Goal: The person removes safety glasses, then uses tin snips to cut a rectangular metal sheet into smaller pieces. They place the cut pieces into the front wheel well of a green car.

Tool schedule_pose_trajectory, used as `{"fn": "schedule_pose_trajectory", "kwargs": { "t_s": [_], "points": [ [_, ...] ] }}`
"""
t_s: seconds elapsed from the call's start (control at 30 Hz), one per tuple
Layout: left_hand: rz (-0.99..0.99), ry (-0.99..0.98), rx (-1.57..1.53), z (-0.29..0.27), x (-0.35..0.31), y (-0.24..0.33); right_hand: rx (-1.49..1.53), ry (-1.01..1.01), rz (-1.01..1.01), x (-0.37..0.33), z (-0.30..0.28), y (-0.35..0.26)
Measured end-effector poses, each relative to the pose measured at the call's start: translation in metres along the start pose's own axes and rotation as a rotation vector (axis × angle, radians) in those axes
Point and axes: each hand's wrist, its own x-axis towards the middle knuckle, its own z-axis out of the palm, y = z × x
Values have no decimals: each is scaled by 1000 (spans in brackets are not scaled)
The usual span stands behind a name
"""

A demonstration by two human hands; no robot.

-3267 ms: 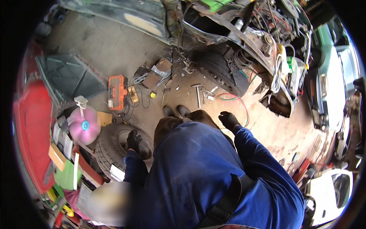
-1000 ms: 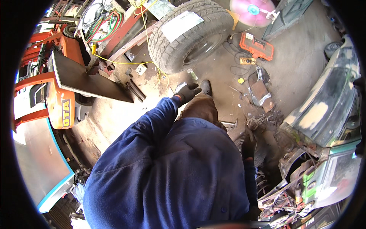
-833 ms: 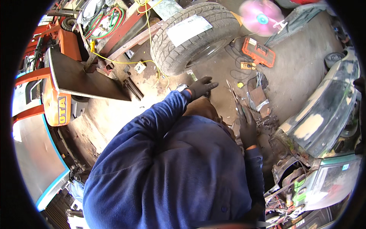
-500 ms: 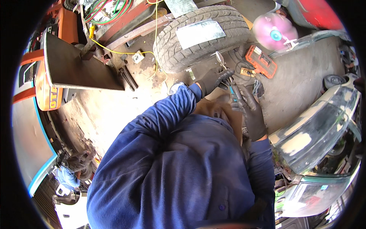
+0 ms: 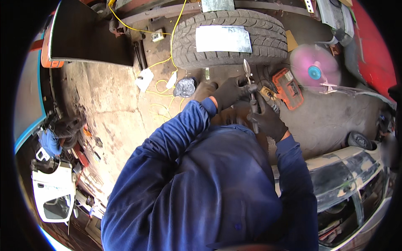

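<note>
Black gloves cover both my hands. Metal snips (image 5: 248, 72) point away from me, with their pointed blades near the lower side of a big tire (image 5: 188, 58). My left hand (image 5: 228, 94) is closed around the snips just behind the blades. My right hand (image 5: 270, 119) grips them lower down, with its fingers at the handles; part of the handles is hidden by the gloves. On top of the tire's tread lies a flat piece of shiny sheet metal (image 5: 223, 39), apart from the snips.
An orange tool case (image 5: 289, 90) lies right of my hands, with a spinning pink fan (image 5: 314, 72) beyond it. A yellow cord (image 5: 171, 54) and a dark plastic bag (image 5: 185, 87) lie on the left floor. Another sheet piece (image 5: 217, 5) is behind the tire. A stripped car (image 5: 335, 175) stands right.
The view has shifted, bringing the plastic bag and more floor into sight. My right hand has closed in around the snips' handles, where its fingers were spread before.
</note>
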Motion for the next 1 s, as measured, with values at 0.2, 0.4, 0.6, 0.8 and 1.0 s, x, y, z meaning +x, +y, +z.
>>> {"fn": "schedule_pose_trajectory", "kwargs": {
  "t_s": [0.2,0.4,0.6,0.8,1.0],
  "points": [
    [-7,415,-496,-11,30,-31,-45,244,-106,37,-54,19],
    [85,476,-390,-50,34,-51,-72,87,-271,115,-97,-35],
    [1,475,-798,-63,47,-52,52,44,-223,167,-91,-79],
    [4,545,-729,-59,45,-46,17,10,-95,177,-86,-90],
    [214,413,-574,-70,46,-50,458,-116,-69,169,-79,-87]
  ]
}}
